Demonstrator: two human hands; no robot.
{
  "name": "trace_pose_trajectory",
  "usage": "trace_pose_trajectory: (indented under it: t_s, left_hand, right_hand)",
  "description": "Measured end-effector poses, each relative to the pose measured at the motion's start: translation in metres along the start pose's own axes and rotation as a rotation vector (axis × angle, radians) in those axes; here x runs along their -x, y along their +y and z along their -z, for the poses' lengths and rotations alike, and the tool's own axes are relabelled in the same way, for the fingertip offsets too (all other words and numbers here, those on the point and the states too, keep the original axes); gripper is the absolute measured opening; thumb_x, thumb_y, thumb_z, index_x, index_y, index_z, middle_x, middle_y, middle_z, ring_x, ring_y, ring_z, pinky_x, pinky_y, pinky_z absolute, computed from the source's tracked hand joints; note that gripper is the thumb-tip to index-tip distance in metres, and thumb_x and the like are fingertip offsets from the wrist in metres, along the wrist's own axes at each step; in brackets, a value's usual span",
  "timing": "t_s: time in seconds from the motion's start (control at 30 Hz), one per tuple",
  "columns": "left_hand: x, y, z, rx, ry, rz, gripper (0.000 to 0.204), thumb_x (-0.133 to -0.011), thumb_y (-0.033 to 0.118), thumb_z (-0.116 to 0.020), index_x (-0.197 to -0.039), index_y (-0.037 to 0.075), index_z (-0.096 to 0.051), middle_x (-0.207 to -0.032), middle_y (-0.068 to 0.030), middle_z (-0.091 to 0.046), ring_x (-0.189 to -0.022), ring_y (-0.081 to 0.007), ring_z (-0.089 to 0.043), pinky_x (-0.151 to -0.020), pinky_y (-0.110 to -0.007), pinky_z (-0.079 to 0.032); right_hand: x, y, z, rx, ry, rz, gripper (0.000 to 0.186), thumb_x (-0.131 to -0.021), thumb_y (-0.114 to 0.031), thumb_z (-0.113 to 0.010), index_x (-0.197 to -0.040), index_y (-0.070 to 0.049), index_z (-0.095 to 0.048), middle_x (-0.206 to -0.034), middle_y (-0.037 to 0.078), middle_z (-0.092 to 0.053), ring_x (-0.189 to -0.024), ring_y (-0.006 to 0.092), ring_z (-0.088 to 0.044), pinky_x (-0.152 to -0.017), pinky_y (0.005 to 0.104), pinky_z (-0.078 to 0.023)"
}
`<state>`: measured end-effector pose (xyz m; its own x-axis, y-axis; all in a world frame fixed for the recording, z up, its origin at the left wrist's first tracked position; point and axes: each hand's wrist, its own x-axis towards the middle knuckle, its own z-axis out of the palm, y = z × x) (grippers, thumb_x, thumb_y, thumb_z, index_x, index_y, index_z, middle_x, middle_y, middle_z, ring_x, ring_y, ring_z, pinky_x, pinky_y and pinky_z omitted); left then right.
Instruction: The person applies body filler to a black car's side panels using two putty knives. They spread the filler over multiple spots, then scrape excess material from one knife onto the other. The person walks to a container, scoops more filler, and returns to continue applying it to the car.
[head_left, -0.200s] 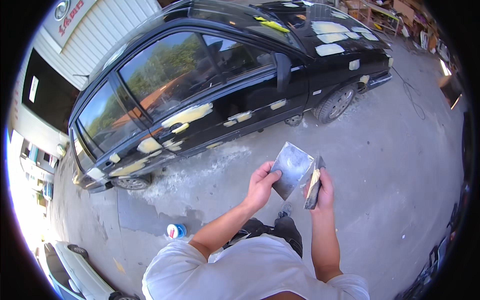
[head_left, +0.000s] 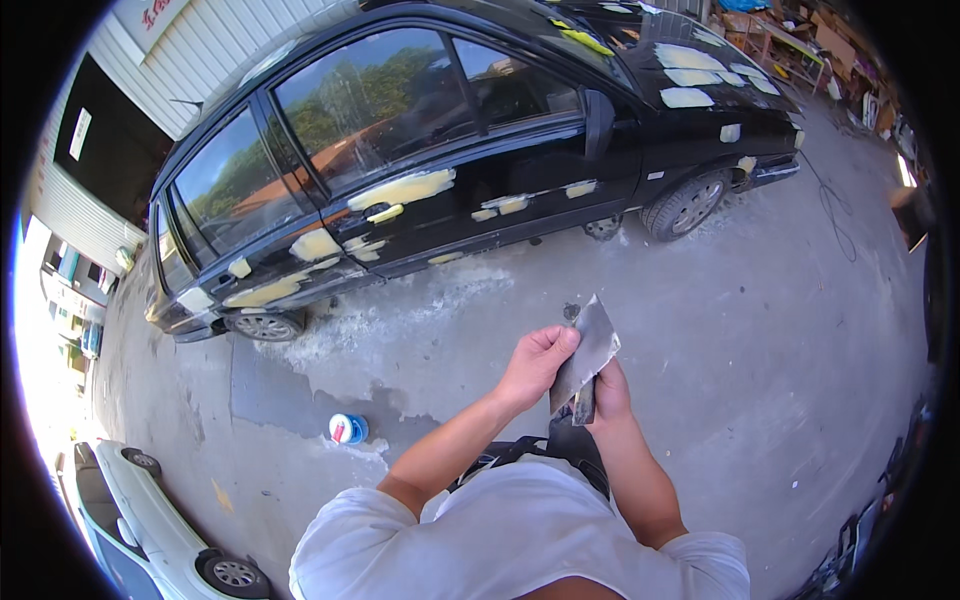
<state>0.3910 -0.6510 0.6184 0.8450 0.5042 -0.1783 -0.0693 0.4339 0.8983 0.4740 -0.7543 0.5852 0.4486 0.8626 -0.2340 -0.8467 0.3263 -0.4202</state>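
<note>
My left hand [head_left: 538, 370] grips a flat grey plate [head_left: 594, 342] between thumb and fingers; the plate is tilted, with pale crust along one edge. Close against its lower right side, my right hand [head_left: 611, 397] is closed around a dark, narrow putty spreader [head_left: 584, 403]. Part of the spreader and some right-hand fingers are hidden behind the plate. Ahead stands a black car [head_left: 545, 215], its side and hood dotted with cream filler patches [head_left: 402, 188]. Neither hand touches the car.
A blue and white tub [head_left: 348, 429] stands on the concrete floor [head_left: 760, 400] to my left. A light-coloured car [head_left: 165, 520] is parked at the lower left. Cluttered shelving [head_left: 790, 45] lies far right, with a dark cable [head_left: 835, 205] on the floor nearby.
My right hand has moved left and down, bringing the spreader against or behind the plate. The plate has turned more edge-on, and my view has shifted slightly.
</note>
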Motion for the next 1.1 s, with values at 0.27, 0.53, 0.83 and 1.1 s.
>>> trace_pose_trajectory:
  t_s: [0.27, 0.53, 0.83, 1.1]
  left_hand:
    - [0.194, -0.043, 0.063, 0.126, 0.131, 0.120, 0.037, -0.093, 0.039, -0.053, -0.087, 0.004, -0.063, -0.078, 0.0027, -0.060, -0.070, -0.0037, -0.049, -0.064, -0.022, -0.043]
    - [0.318, -0.048, 0.098, 0.208, 0.636, -0.097, 0.036, -0.093, 0.038, -0.054, -0.085, 0.004, -0.063, -0.077, 0.0002, -0.063, -0.065, -0.0052, -0.053, -0.060, -0.021, -0.043]
    - [0.359, -0.039, 0.069, -0.512, 0.921, -0.475, 0.023, -0.083, 0.020, -0.071, -0.088, -0.002, -0.066, -0.069, 0.0008, -0.061, -0.064, -0.0044, -0.050, -0.058, -0.021, -0.043]
    - [0.375, -0.024, 0.059, -0.524, 0.875, -0.619, 0.022, -0.082, 0.019, -0.071, -0.086, -0.002, -0.066, -0.066, 0.0001, -0.060, -0.060, -0.0043, -0.048, -0.053, -0.020, -0.041]
  right_hand:
    - [0.095, 0.123, -0.044, 0.045, -0.019, -0.120, 0.018, -0.094, -0.025, -0.051, -0.100, -0.009, -0.056, -0.086, 0.000, -0.062, -0.074, 0.0086, -0.061, -0.066, 0.0246, -0.050]
    - [0.149, 0.155, -0.090, 0.120, -0.118, -0.022, 0.023, -0.095, -0.023, -0.050, -0.112, -0.007, -0.053, -0.103, 0.003, -0.060, -0.093, 0.0145, -0.059, -0.082, 0.0319, -0.050]
    - [0.182, 0.170, -0.094, 0.230, -0.501, 0.157, 0.031, -0.097, -0.019, -0.044, -0.124, -0.004, -0.047, -0.123, 0.009, -0.053, -0.116, 0.0243, -0.050, -0.100, 0.0420, -0.040]
    - [0.205, 0.161, -0.083, 0.917, -0.585, 0.293, 0.026, -0.094, -0.016, -0.053, -0.113, 0.002, -0.059, -0.106, 0.005, -0.057, -0.087, 0.0105, -0.052, -0.077, 0.0234, -0.043]
